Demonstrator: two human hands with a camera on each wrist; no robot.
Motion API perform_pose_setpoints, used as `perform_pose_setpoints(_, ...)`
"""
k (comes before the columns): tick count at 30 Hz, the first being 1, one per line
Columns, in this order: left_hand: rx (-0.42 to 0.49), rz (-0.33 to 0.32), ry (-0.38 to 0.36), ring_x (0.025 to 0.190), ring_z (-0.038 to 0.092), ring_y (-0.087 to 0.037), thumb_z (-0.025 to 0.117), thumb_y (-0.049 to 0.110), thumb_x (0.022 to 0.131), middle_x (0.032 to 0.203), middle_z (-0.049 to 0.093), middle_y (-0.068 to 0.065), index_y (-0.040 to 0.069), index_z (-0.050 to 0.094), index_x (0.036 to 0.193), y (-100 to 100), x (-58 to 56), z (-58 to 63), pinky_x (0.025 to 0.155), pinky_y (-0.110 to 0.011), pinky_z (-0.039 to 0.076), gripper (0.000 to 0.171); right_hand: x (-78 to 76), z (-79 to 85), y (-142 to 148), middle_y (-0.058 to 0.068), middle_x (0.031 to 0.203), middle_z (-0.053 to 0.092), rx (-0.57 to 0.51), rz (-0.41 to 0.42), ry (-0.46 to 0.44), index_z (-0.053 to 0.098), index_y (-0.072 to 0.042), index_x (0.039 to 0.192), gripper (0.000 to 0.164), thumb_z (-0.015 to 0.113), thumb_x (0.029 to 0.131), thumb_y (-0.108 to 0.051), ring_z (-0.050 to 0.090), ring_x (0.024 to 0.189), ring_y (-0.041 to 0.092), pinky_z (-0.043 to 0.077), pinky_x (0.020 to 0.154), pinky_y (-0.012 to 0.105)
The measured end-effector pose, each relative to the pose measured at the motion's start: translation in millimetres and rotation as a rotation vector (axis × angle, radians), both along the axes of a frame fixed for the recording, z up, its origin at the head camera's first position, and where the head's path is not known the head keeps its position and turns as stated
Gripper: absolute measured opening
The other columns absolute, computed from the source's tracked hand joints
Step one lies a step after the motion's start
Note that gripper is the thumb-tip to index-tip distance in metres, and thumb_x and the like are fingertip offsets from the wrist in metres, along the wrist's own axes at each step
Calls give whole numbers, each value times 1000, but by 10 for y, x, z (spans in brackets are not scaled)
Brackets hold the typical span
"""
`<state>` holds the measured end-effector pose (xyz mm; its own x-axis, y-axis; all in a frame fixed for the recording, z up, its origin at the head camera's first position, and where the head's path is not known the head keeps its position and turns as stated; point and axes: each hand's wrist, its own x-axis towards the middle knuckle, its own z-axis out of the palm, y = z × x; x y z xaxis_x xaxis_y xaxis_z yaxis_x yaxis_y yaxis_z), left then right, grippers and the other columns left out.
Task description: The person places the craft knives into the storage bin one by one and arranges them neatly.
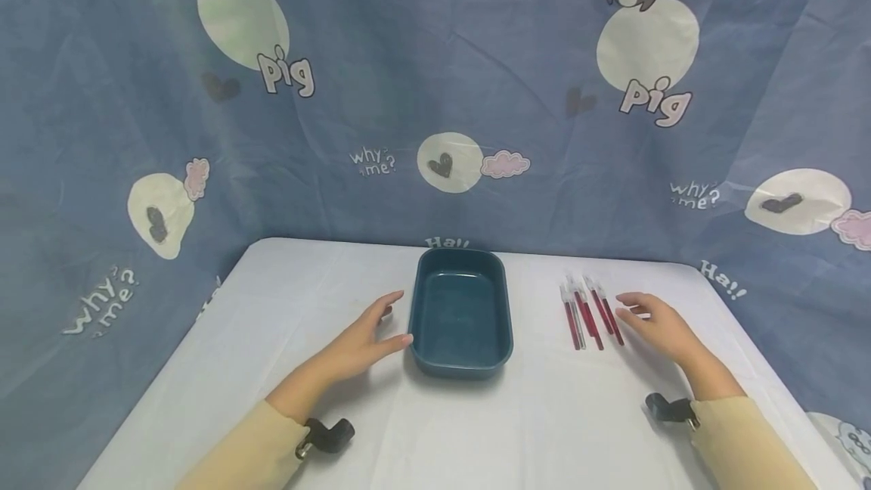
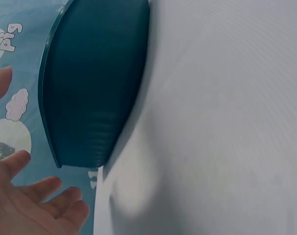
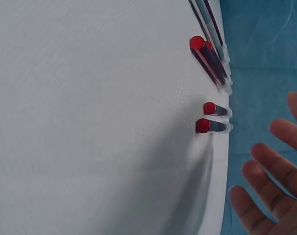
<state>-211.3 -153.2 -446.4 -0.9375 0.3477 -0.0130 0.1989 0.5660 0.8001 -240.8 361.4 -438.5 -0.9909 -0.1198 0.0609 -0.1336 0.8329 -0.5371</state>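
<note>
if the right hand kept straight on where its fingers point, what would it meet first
Probably the rightmost pen, just past the fingers of the right hand in the head view. The hand looks raised off the table, so it might pass over instead.

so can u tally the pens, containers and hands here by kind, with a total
Pens: 6
Containers: 1, the teal dish
Hands: 2, left hand and right hand
Total: 9
</note>
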Motion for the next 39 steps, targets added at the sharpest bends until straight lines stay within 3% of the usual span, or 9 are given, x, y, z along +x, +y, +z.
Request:
perform_pose_setpoints(4, 65, 13, -18, 147, 29, -39, 71, 47, 91, 164, 24, -13, 23, 26, 158, 69, -43, -9, 116, -60, 27, 84, -32, -3, -10, 31, 129, 57, -15, -5, -16, 57, 7, 131, 45, 59, 102, -28, 55, 117, 51, 46, 94, 64)
perform_pose_setpoints(10, 156, -13, -60, 146, 31, -39, 73, 30, 93, 163, 24, -14, 20, 26, 158, 134, -76, -65, 116, -52, 31, 81, -76, -38, -2, 32, 128, 58, -41, -3, -58, 58, 8, 129, 42, 59, 102, -25, 58, 112, 48, 51, 88, 59)
perform_pose_setpoints(17, 266, -45, -115, 144, 37, -37, 74, 20, 93, 163, 25, -14, 17, 26, 158, 203, -89, -74, 114, -47, 36, 80, -146, -66, 12, 32, 131, 57, -73, -21, -101, 58, 6, 131, 38, 56, 103, -20, 58, 113, 47, 51, 90, 58)
perform_pose_setpoints(24, 270, -20, -164, 145, 34, -36, 76, 19, 90, 163, 24, -14, 17, 25, 158, 229, -92, -92, 113, -46, 39, 85, -198, -72, -2, 33, 128, 58, -102, 12, -107, 60, 8, 127, 36, 58, 102, -17, 56, 112, 48, 49, 90, 58)
perform_pose_setpoints(39, 298, -62, -217, 146, 31, -37, 80, 23, 86, 163, 22, -15, 17, 16, 161, 222, -34, -86, 112, -48, 39, 99, -308, -198, 14, 28, 119, 63, -88, 22, -136, 60, 4, 130, 35, 60, 100, -14, 58, 109, 44, 50, 88, 54)
